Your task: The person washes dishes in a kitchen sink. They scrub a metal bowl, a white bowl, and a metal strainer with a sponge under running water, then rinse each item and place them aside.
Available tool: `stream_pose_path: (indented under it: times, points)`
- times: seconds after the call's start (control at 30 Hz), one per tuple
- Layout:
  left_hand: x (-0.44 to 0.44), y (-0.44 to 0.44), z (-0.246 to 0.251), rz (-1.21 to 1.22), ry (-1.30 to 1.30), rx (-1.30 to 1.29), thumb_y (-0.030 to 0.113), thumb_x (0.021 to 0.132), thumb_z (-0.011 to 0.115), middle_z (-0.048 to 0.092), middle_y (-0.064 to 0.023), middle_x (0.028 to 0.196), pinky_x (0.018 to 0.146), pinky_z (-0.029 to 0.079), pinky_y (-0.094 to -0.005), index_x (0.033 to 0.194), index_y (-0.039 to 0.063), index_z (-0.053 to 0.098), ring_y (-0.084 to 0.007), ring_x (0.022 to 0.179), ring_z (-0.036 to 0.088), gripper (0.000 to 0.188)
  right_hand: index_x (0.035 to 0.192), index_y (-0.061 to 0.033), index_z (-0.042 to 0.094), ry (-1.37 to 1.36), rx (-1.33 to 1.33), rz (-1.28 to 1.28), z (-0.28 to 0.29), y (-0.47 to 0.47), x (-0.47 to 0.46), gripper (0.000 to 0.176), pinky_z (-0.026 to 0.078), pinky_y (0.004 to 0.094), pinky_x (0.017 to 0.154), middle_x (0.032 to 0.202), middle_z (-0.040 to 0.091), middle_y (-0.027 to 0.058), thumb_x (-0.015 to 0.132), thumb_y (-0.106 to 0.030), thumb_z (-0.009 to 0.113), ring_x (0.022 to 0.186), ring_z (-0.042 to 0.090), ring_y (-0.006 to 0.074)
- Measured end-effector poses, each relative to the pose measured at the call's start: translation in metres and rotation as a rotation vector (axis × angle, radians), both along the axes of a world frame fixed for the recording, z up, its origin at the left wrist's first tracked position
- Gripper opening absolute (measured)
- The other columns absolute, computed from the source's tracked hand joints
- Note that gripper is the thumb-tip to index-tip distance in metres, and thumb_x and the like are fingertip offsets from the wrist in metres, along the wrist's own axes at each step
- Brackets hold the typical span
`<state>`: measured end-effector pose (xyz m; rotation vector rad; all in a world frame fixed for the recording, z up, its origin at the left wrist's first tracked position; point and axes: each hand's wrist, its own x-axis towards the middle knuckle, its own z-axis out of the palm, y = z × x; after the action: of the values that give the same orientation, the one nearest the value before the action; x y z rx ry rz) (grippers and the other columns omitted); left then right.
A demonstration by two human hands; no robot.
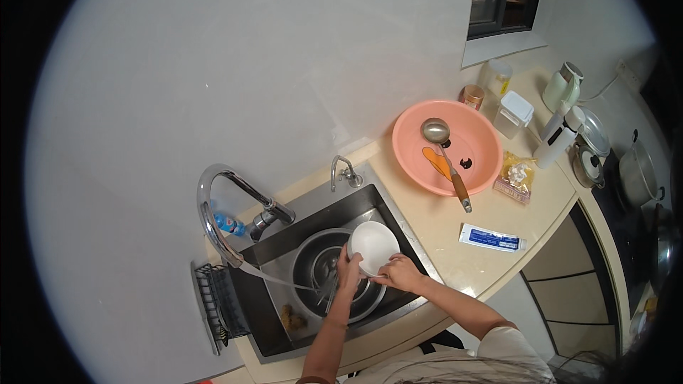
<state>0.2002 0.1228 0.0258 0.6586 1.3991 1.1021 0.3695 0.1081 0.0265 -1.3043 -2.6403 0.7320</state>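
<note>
A white bowl [374,245] is tilted over the steel sink [271,272]. My left hand [349,271] grips its left edge, thumb at the rim. At the lower right rim, my right hand [399,274] holds the bowl with its fingers. Beneath them a round metal basin [307,248] stands in the sink, with metal ware partly hidden in it. Water runs from the large curved faucet [205,213] into the basin. A brownish-yellow scrubber or sponge [292,318] lies at the sink's lower left.
A pink basin [411,170] with a ladle [459,184] stands on the counter to the right, near a blue-and-white tube [492,238] and a plastic bag [516,176]. Left of the sink is a dark drying rack [221,298]. A small faucet [341,168] rises behind the sink.
</note>
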Motion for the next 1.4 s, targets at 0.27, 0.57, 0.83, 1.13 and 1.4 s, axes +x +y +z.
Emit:
stream_pose_path:
  times: [0.27,0.57,0.83,1.13,1.4]
  points:
    - [0.02,-0.007,-0.012,0.093,0.1,0.083,0.018,0.081,0.055,0.048,-0.0156,0.13,0.07,0.057,-0.0386,0.142,0.011,0.037,-0.0282,0.105,0.058,0.064,0.12,-0.0064,0.062,0.564,-0.346,-0.487,-0.012,-0.01,-0.029,0.039,0.051,0.0308,0.08,0.103,0.068,0.019,0.082,0.002,0.062,0.095,0.068,0.0239]
    - [-0.001,0.005,0.0,0.104,0.106,0.157,0.022,0.081,0.055,0.054,-0.0172,0.126,0.098,0.041,-0.0359,0.136,0.001,0.043,-0.0276,0.114,0.052,0.061,0.123,-0.0092,0.058,0.281,0.062,0.105,-0.005,0.011,0.012,0.056,0.029,0.0483,0.113,0.111,0.066,0.0129,0.067,0.002,0.056,0.107,0.061,0.0304]
    - [-0.01,0.024,0.022,-0.089,0.321,0.053,0.028,0.078,0.058,0.057,-0.0181,0.123,0.098,0.042,-0.0392,0.137,0.004,0.046,-0.0327,0.117,0.053,0.064,0.118,-0.0075,0.06,0.235,0.152,0.109,-0.032,0.016,0.014,0.048,0.029,0.0496,0.112,0.112,0.065,0.0107,0.071,-0.009,0.065,0.111,0.059,0.0261]
    - [0.018,0.002,-0.021,0.139,0.2,0.239,0.015,0.076,0.062,0.045,-0.024,0.133,0.104,0.036,-0.0444,0.141,0.003,0.038,-0.0357,0.124,0.045,0.07,0.103,-0.0037,0.068,0.714,-0.11,-0.323,-0.013,0.0,-0.019,0.028,0.053,0.0443,0.075,0.089,0.067,0.0231,0.076,0.001,0.06,0.084,0.066,0.0387]
    - [0.008,0.016,-0.017,0.061,0.335,0.267,0.018,0.076,0.062,0.059,-0.0265,0.115,0.095,0.044,-0.0437,0.133,0.001,0.049,-0.0384,0.108,0.058,0.061,0.129,-0.0103,0.054,0.047,0.118,0.044,-0.038,0.019,0.012,0.056,0.028,0.0487,0.112,0.126,0.059,0.0123,0.074,-0.007,0.062,0.121,0.054,0.0294]
